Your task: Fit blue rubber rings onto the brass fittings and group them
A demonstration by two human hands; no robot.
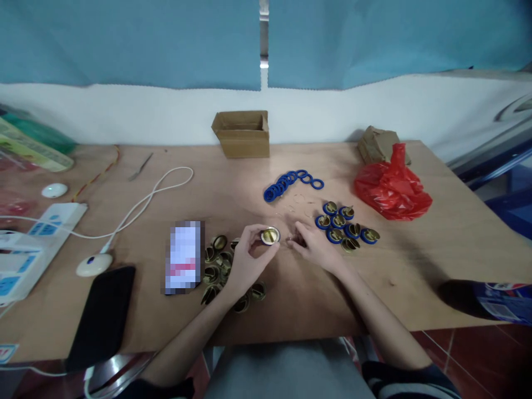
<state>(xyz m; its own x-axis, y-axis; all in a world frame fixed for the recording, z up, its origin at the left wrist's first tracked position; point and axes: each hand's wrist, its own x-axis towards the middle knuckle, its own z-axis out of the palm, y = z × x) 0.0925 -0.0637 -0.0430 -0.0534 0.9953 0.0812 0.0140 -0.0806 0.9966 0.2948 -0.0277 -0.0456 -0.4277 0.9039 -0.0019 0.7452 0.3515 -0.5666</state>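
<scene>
Between its thumb and fingers, my left hand grips a round brass-coloured metal cap with a raised bar across its face. Close beside the cap on the right, my right hand has its fingertips pinched together; what they hold, if anything, is too small to make out. Several brass caps without blue rings lie around and partly behind my left hand. To the right of my right hand sit several brass caps fitted with blue rings. Loose blue rings overlap in a row farther back.
Thin wire-like loops lie before the blue rings. A cardboard box stands at the back, a red plastic bag at the right, and a dark bottle near the right edge. Leftward are a lit phone, a black phone and a white cable.
</scene>
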